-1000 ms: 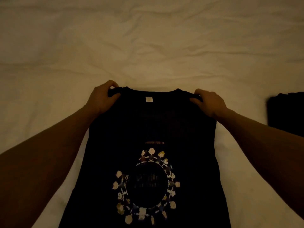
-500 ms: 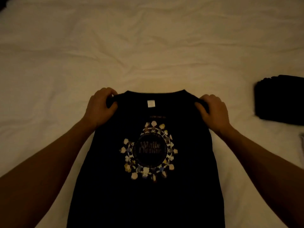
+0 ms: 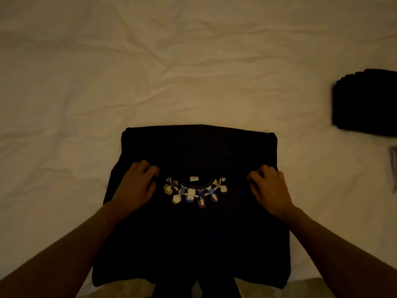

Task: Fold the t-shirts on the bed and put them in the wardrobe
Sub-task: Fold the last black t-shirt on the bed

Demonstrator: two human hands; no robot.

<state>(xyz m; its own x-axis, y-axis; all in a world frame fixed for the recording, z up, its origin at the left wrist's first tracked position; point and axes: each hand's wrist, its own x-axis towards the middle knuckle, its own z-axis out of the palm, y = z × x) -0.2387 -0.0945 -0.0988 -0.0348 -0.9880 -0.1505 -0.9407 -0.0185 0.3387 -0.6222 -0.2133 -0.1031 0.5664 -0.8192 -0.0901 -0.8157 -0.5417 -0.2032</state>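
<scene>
While the head view looks down over a bed (image 3: pixel 90 87) covered in a pale, creased sheet, a black t-shirt (image 3: pixel 193 237) lies spread on it in the near middle, its top part folded over toward the person so that a straight fold edge runs across the far side. Just below the folded-down edge a half ring of small coloured printed figures shows, with a little white label at its centre (the rest of the print is hidden under the fold). The left hand (image 3: pixel 135 188) sits at the left end of the folded-over edge, fingers curled down into the dark cloth, and its grip looks closed on the t-shirt. The right hand (image 3: pixel 269 189) mirrors it at the right end, fingers likewise bent around the fabric edge, gripping the same garment. Both bare forearms reach in from the lower corners of the picture. Off to the right, well apart from the hands, a dark folded pile (image 3: pixel 365 102) rests on the bed near the picture's edge, and just below it a sliver of grey cloth (image 3: pixel 393 168) pokes in, too cut off to identify. At the very bottom, dark cloth hangs below the shirt's hem; what it is cannot be told in this dim light.
</scene>
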